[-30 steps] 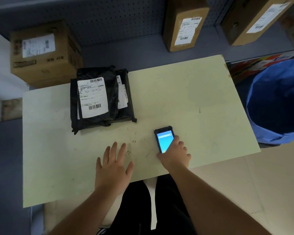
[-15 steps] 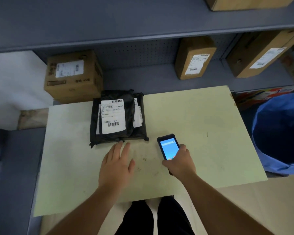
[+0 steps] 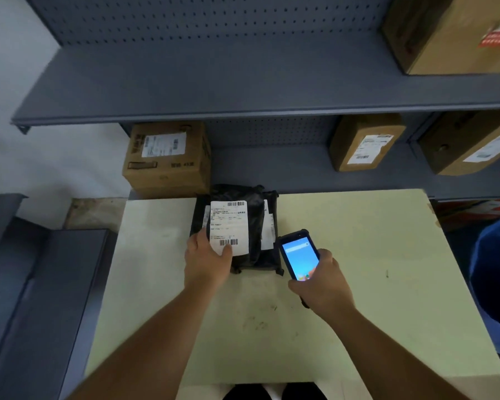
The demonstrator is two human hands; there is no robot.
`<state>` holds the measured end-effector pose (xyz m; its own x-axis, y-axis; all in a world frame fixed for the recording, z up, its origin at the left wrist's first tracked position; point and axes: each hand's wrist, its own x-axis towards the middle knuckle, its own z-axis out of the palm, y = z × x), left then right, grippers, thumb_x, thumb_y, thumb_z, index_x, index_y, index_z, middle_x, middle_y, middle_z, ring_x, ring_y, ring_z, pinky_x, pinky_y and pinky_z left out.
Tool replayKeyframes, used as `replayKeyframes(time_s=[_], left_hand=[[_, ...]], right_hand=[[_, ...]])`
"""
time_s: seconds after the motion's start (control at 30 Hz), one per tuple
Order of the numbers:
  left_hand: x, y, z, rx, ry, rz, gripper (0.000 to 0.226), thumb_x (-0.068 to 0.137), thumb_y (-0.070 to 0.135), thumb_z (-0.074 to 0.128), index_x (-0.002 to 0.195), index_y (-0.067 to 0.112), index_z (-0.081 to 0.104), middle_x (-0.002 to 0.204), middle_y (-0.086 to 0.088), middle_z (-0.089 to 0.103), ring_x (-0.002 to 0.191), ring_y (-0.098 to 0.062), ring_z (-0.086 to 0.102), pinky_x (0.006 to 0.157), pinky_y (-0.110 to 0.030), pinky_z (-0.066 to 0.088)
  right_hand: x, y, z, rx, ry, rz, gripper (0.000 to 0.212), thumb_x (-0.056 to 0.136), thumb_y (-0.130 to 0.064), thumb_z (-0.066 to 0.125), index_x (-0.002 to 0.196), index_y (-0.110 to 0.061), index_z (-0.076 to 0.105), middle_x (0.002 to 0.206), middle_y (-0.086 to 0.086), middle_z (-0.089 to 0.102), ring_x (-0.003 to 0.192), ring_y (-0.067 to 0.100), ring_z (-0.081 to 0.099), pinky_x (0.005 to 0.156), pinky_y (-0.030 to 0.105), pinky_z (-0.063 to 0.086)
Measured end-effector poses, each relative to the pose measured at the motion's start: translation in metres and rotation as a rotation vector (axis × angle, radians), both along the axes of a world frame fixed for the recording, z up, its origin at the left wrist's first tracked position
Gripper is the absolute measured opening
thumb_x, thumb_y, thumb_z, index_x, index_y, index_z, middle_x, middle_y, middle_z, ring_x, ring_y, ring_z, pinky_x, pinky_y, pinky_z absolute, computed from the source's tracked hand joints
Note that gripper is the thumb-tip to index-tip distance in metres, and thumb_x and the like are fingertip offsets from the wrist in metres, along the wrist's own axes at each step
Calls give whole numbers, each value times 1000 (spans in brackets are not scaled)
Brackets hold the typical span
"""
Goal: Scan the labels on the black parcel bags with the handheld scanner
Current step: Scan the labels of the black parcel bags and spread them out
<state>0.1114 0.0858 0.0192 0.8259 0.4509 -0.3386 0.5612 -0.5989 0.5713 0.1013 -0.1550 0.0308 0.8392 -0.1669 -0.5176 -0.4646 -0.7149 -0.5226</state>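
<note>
On pale table (image 3: pixel 358 255) | glossy black bags (image 3: pixel 251 226) (crinkled) | slab-shaped scanner (image 3: pixel 299 255)

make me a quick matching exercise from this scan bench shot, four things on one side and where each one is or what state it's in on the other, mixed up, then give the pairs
Things
1. handheld scanner
2. top black parcel bag
3. blue bin
4. left cardboard box

Places or states
A. at the table's right edge, partly out of frame
B. on the lower shelf, behind the bags
C. held in the right hand, screen lit
D. on the table, left hand on its label's near edge

Pairs: 1-C, 2-D, 3-A, 4-B
</note>
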Motion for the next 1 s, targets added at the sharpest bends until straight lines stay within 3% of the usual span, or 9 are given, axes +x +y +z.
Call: replayKeyframes(time_s=[0.1,0.3,0.5,0.7,0.83,1.0], left_hand=[[17,2,-3,-87,23,77,74,96,31,71,159,16,36,159,-10,38,142,-33,47,110,-48,47],[54,8,-16,-132,153,205,88,90,47,75,159,12,35,155,-13,43,138,-36,51,99,-46,51],[83,2,-27,-216,242,282,112,72,58,88,159,13,32,155,-14,42,140,-37,48,109,-55,50],[97,-8,-34,-98,361,187,130,67,62,90,163,12,16,163,-15,29,150,-36,34,118,-53,40],[101,-13,-32,-79,381,180,125,66,60,91,160,12,24,160,-14,39,146,-36,41,115,-53,45],[105,-18,-28,-119,357,203,106,56,54,94,140,16,41,136,-11,63,118,-34,66,96,-51,59]], right_hand=[[7,6,0,5,-9,42,85,70,-27,89,141,-25,42,116,-2,53,102,28,65,77,46,68],[22,19,0,-10,-28,105,85,71,-28,90,141,-27,42,116,-5,52,101,26,65,74,43,68],[33,22,-2,-3,-19,95,92,69,-29,94,144,-29,41,123,-6,54,109,24,62,77,43,69],[39,11,-5,16,-17,38,91,68,-28,93,143,-27,42,116,-7,52,103,23,63,74,45,69],[39,4,-6,21,-13,21,92,67,-29,92,143,-26,42,115,-7,52,102,24,63,75,47,69],[42,-2,-4,1,-9,26,95,67,-29,93,146,-26,41,121,-6,52,107,24,62,78,47,69]])
